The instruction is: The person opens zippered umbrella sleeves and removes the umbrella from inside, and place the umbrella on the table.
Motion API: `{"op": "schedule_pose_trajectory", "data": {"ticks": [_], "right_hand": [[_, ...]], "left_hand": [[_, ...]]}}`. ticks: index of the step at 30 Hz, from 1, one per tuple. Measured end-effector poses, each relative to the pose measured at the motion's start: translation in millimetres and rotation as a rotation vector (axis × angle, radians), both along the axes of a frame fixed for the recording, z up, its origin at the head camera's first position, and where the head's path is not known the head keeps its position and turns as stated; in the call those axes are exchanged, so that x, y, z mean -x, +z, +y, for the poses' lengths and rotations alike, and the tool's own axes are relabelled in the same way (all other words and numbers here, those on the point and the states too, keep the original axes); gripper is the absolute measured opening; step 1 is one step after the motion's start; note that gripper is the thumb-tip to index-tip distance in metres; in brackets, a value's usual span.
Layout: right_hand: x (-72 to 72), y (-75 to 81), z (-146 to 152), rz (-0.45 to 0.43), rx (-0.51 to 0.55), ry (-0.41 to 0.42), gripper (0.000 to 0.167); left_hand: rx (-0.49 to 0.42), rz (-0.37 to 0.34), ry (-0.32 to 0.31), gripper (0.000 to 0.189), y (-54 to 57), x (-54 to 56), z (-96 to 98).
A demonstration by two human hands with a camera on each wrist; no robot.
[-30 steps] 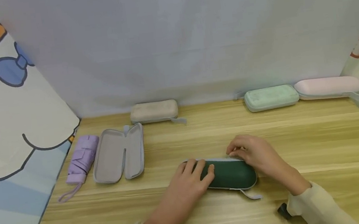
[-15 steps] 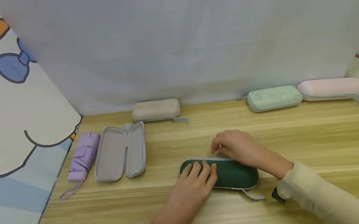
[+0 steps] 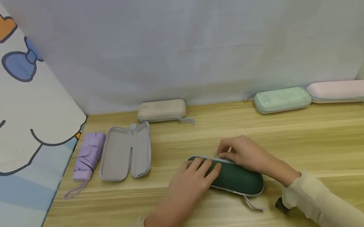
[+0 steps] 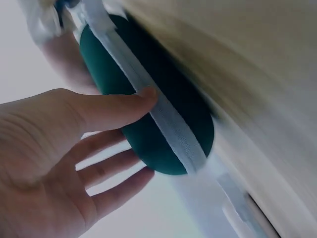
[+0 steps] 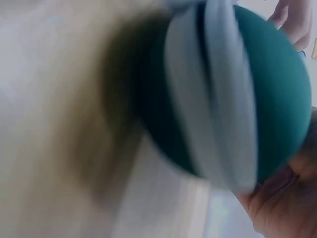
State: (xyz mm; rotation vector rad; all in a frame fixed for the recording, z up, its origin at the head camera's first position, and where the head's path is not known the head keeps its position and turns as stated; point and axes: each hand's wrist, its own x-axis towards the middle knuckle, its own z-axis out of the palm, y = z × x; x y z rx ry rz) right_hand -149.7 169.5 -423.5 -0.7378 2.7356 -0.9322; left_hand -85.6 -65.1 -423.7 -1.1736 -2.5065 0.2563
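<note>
A dark green hard zip case (image 3: 238, 177) with a grey zipper lies at an angle on the table in the head view. My left hand (image 3: 186, 182) grips its left part, fingers over the top, thumb against the near side; the left wrist view shows the thumb on the grey zipper (image 4: 171, 126). At the far edge, the fingers of my right hand (image 3: 245, 153) are curled and pinch at the zipper; the pull itself is mostly hidden. From the right wrist, the zipper bands (image 5: 230, 114) look parted by a dark gap. A grey strap (image 3: 253, 203) hangs off the near side.
On the left lie a folded purple umbrella (image 3: 89, 156) and an opened grey case (image 3: 116, 154). Along the back wall stand a beige case (image 3: 161, 110), a mint case (image 3: 282, 99) and a pink case (image 3: 342, 90). Something black (image 3: 281, 205) sits by the right cuff.
My right hand first slid left along the green case's far edge. The case has since turned, its right end swinging nearer, while my left hand keeps its grip. The head view has shifted slightly.
</note>
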Motion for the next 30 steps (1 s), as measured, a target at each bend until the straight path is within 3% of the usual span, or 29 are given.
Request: {"op": "schedule_pose_trajectory", "data": {"ticks": [3,6,9,13,21,26,30], "right_hand": [[-7.2,-5.4,1,-0.048,0.060,-0.050,0.007],[-15.7,-9.6,-1,-0.132,0.167,-0.092,0.005],[-24.2,-12.5,-6,-0.208,0.287,-0.129,0.005],[-33.8,-14.1,-12,-0.260,0.395,-0.160,0.007],[-48.7,-14.4,-23,-0.310,0.503,-0.220,0.010],[-54.9,-19.6,-31,-0.255,0.479,-0.152,0.007],[-57.1,-22.9,-35,-0.056,0.369,-0.102,0.005]], "left_hand": [[-0.046,-0.109,0.014,0.059,0.2,10.5,-7.3],[-0.145,-0.225,0.035,0.063,-1.4,21.0,-14.1],[-0.247,-0.295,0.063,0.066,-2.4,30.6,-20.1],[-0.324,-0.341,0.099,0.066,-2.7,38.2,-24.8],[-0.366,-0.373,0.155,0.067,-1.4,43.5,-19.9],[-0.483,-0.520,0.154,0.045,3.8,45.0,-14.4],[-0.503,-0.616,0.210,0.045,11.1,29.2,-13.9]]}}
